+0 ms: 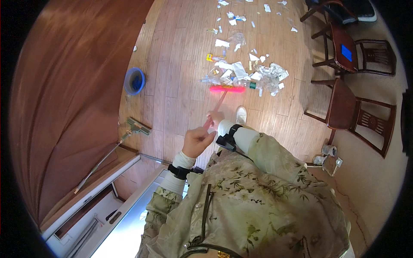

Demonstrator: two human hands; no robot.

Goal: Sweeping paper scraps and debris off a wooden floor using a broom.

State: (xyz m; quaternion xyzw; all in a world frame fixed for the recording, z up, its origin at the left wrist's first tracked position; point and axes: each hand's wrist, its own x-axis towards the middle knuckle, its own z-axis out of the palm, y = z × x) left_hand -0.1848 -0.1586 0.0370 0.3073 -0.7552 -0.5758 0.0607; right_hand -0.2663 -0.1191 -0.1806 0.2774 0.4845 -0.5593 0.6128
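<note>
My left hand (197, 142) is closed around the upper end of a pink broom's handle (220, 102), and my right hand (215, 118) grips the same handle lower down. The broom's bright pink head (227, 89) lies on the wood-plank floor, just on the near side of a heap of litter. In that heap are white paper scraps (239, 71), crumpled clear plastic (272, 75), a plastic bottle with a green label (252, 85) and a yellow wrapper (209, 57). More scraps are scattered farther off, among them a white piece (222, 43).
A blue bucket (135, 81) stands at the left by a brown curtain (71, 64). Near it a squeegee-like mop (138, 126) leans. Wooden chairs (343, 103) line the right wall, one bearing a blue object (346, 53). A sliding door frame (129, 219) is at lower left.
</note>
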